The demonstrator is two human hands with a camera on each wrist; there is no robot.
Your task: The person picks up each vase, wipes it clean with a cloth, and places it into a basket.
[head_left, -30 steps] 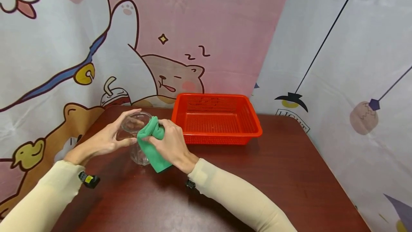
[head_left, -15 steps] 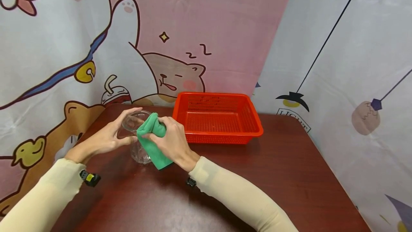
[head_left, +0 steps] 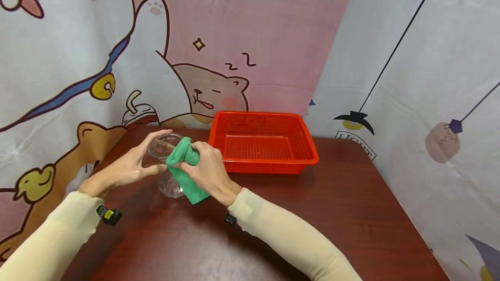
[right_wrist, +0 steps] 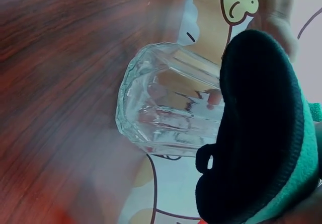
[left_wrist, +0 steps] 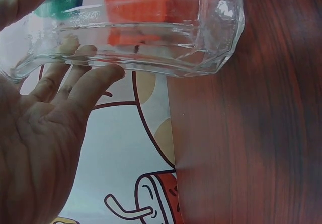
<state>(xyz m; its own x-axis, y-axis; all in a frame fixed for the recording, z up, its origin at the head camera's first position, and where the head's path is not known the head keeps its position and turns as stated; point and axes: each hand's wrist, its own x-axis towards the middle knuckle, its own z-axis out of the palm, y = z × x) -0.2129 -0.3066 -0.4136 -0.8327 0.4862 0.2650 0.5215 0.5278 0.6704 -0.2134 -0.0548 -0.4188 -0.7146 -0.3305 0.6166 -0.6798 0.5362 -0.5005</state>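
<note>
In the head view a clear glass jar (head_left: 169, 185) with faceted sides stands left of centre. My left hand (head_left: 130, 166) grips it near the top, thumb on the near side and fingers behind. The left wrist view shows those fingertips (left_wrist: 105, 80) touching the glass. My right hand (head_left: 212, 172) pinches a folded green cloth (head_left: 189, 181) beside the jar's rim. From the right wrist, the cloth's dark side (right_wrist: 261, 128) with a small loop covers the jar's upper part. Whether the cloth reaches inside the rim is hidden.
A red plastic basket (head_left: 263, 166) with perforated walls sits at the back of the dark reddish-brown table (head_left: 332, 211). A curtain (head_left: 289, 47) with cartoon prints hangs close behind the table and along its sides.
The cloth and right hand have shifted very slightly against the jar. My left hand keeps its grip, and the basket stays where it was.
</note>
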